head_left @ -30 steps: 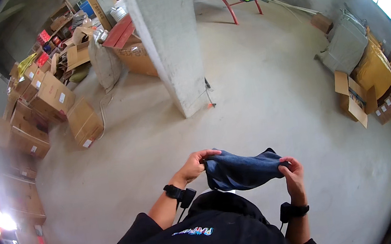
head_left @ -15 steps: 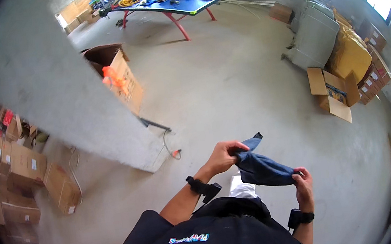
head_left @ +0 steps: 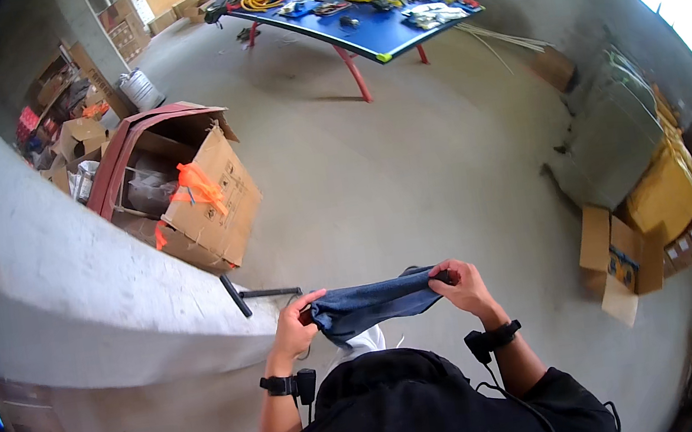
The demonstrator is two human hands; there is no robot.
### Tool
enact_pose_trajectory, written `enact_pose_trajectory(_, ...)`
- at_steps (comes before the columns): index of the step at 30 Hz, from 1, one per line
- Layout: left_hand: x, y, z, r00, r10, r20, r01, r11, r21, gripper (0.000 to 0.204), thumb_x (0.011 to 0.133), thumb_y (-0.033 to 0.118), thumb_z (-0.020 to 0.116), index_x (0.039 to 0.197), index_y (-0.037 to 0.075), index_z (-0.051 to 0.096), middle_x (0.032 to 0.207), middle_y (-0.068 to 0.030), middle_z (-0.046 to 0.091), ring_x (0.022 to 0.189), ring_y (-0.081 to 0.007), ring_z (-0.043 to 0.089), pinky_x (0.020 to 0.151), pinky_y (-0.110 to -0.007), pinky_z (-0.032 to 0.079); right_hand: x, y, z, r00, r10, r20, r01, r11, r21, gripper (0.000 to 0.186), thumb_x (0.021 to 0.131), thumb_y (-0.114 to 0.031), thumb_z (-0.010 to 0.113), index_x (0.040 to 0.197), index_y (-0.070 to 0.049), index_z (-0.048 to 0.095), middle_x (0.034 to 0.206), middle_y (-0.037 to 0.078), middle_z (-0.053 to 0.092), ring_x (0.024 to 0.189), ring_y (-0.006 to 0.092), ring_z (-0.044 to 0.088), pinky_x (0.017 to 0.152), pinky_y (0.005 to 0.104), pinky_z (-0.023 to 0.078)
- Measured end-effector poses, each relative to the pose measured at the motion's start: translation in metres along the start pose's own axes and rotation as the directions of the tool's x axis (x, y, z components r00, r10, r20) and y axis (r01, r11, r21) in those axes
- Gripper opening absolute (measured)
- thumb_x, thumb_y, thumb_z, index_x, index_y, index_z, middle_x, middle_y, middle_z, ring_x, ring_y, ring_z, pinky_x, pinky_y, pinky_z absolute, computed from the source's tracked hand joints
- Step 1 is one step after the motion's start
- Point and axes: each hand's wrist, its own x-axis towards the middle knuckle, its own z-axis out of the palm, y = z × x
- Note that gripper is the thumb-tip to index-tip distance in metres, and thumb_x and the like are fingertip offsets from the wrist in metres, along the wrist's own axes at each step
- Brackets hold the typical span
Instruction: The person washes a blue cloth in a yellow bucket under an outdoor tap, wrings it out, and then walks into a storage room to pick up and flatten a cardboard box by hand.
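Blue cloth [head_left: 371, 304]: held above floor [head_left: 395, 192], in front of torso [head_left: 416, 416], pinched in the closed grip of left hand [head_left: 293, 332] and right hand [head_left: 468, 289], near opposite ends. Apply even tension; avoid bunching.

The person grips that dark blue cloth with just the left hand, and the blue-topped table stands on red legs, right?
Not quite: in the head view, the left hand and the right hand both grip the dark blue cloth. The blue-topped table does stand on red legs.
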Motion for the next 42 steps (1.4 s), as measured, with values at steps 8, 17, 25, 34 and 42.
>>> enact_pose_trajectory(8,0.233,0.01,-0.052,0.995,-0.092,-0.028,0.051,0.75,-0.659,0.037,0.094,0.006,0.067,0.13,0.0,0.067,0.118,-0.0062,0.069,0.11,-0.0152,0.065,0.101,-0.03,0.051,0.212,-0.041,0.01,0.978,0.015,-0.207,0.005,0.995,0.097,0.018,0.09,-0.009,0.081,0.102,0.002,0.073,0.088,0.002,0.071,0.079,0.0091,0.066,0.07,0.0236,0.053)
enact_pose_trajectory(17,0.556,0.091,-0.055,0.997,-0.038,-0.073,0.026,0.987,-0.156,0.038,0.088,0.01,0.079,0.123,-0.001,0.07,0.104,-0.0052,0.07,0.091,-0.011,0.064,0.08,-0.027,0.055,0.459,-0.028,-0.048,0.96,0.266,-0.084,-0.197,0.861,0.469,0.052,0.089,-0.01,0.083,0.135,0.001,0.061,0.1,0.007,0.068,0.09,0.0165,0.071,0.078,0.0335,0.061)
enact_pose_trajectory(25,0.748,0.207,0.013,0.886,0.128,0.446,-0.298,0.894,0.335,0.083,0.095,0.026,0.075,0.16,0.002,0.029,0.138,-0.0211,0.064,0.134,-0.0294,0.058,0.111,-0.041,0.046,0.741,-0.085,-0.03,0.985,0.095,0.143,-0.149,0.882,0.446,0.032,0.097,-0.022,0.079,0.116,0.002,0.073,0.097,0.001,0.071,0.081,0.0072,0.062,0.066,0.0236,0.049)
enact_pose_trajectory(34,0.912,0.2,-0.246,0.961,-0.13,-0.245,0.092,0.983,-0.161,0.042,0.104,0.027,0.065,0.138,0.003,0.056,0.121,-0.0118,0.074,0.101,-0.0153,0.071,0.085,-0.03,0.057,1.056,-0.153,-0.216,0.88,-0.19,-0.436,0.221,0.975,0.022,0.041,0.094,-0.008,0.077,0.133,0.0,0.064,0.11,0.005,0.071,0.1,0.0117,0.065,0.087,0.0268,0.054)
enact_pose_trajectory(42,1.065,0.167,-0.414,0.859,-0.374,-0.351,0.29,0.918,-0.27,0.034,0.1,0.028,0.068,0.123,0.004,0.065,0.106,-0.0078,0.075,0.086,-0.0122,0.069,0.072,-0.028,0.056,1.216,-0.055,-0.108,0.964,0.131,-0.229,-0.161,0.98,-0.116,0.014,0.093,-0.008,0.065,0.105,-0.003,0.071,0.079,0.008,0.071,0.064,0.0162,0.068,0.055,0.0299,0.056)
